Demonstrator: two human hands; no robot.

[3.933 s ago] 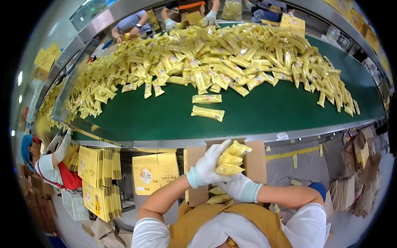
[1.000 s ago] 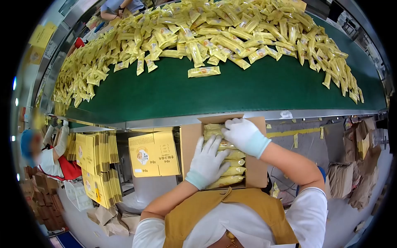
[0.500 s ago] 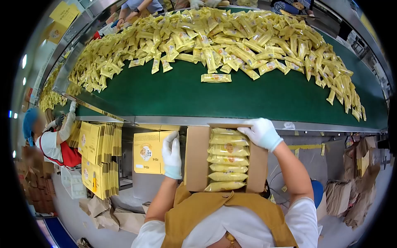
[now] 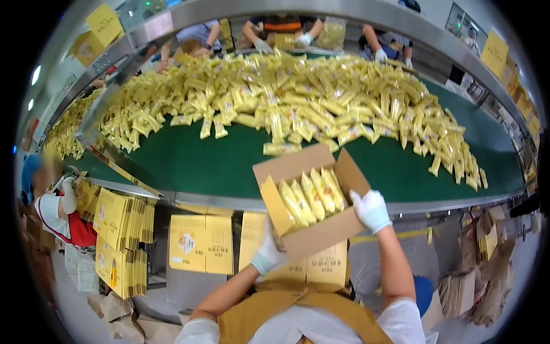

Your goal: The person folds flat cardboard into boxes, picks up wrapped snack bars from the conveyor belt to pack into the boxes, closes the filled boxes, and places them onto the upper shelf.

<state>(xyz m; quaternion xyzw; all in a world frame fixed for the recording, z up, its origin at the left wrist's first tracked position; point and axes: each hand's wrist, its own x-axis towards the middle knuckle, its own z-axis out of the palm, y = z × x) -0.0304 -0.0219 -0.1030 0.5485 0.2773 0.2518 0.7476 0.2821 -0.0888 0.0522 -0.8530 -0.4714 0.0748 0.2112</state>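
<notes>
An open cardboard box (image 4: 323,237) with a row of several yellow packets (image 4: 314,192) in it is held up, tilted, over the near edge of the green belt. My right hand (image 4: 371,210), gloved in white, grips the box's right side. My left hand (image 4: 269,250), also gloved, is at the box's lower left corner, its fingers partly hidden behind the box. Below the box lie flat yellow printed cartons (image 4: 306,269). One loose packet (image 4: 281,149) rests on the belt just behind the box.
A large heap of yellow packets (image 4: 321,103) covers the far part of the green belt (image 4: 200,166). Stacks of folded cartons (image 4: 122,221) stand left, beside a co-worker (image 4: 60,215). Other co-workers' gloved hands (image 4: 303,40) are across the belt. Brown cardboard (image 4: 458,292) lies right.
The box has been lifted from in front of my body toward the belt and turned. My left hand has moved from the cartons at the left to the box.
</notes>
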